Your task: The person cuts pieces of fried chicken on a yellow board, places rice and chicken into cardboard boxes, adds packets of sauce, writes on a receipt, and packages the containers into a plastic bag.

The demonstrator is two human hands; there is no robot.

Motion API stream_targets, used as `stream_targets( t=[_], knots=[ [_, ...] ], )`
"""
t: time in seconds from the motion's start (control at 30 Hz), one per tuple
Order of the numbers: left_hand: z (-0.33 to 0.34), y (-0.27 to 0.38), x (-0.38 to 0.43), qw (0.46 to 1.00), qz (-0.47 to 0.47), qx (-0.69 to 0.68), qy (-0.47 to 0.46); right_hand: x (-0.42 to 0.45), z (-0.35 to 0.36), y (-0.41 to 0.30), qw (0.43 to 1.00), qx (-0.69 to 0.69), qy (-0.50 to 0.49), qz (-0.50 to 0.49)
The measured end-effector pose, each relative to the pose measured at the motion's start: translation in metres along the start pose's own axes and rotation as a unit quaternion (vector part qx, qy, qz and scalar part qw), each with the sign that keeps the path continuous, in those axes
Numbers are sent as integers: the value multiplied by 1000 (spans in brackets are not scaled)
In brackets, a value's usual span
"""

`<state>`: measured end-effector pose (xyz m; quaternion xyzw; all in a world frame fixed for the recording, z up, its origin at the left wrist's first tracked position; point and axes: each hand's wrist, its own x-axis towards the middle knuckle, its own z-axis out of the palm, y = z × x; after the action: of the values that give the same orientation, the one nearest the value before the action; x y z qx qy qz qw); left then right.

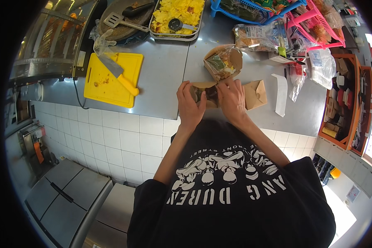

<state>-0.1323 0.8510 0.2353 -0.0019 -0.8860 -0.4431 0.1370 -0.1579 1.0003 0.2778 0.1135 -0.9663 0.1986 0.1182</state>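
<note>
A brown paperboard food box (208,104) stands at the steel counter's near edge with dark and green contents. My left hand (190,104) grips its left side, the thumb over the opening. My right hand (232,97) pinches its right edge with the fingertips. Just beyond, a second paperboard box (239,59), its top open, holds rice, shredded food and a clear bag with something green. A brown paperboard piece with a flap (257,95) lies right of my right hand, partly behind it.
Left lies a yellow cutting board (114,59) with a yellow-handled knife (127,84) and a plastic glove (104,43). A metal tray of scrambled egg (164,14) is beyond. Far right are a blue basket (251,18), a pink basket (327,26), plastic packets (254,35) and a white paper strip (280,96).
</note>
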Motion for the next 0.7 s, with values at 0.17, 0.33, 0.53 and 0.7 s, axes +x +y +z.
stream_targets(
  t=[0.17,0.33,0.53,0.7],
  knots=[
    [-4,-5,-12,1000,-14,8,-21,-11,4,-9,990,-43,-128,-43],
    [-9,-9,-15,998,36,-30,-38,-12,-1,-7,970,-122,-184,-99],
    [-9,-22,-18,989,121,11,-84,-28,-2,2,958,-115,-198,-172],
    [0,-24,-16,988,135,33,-63,-24,-14,8,955,-4,-266,-132]
  ],
)
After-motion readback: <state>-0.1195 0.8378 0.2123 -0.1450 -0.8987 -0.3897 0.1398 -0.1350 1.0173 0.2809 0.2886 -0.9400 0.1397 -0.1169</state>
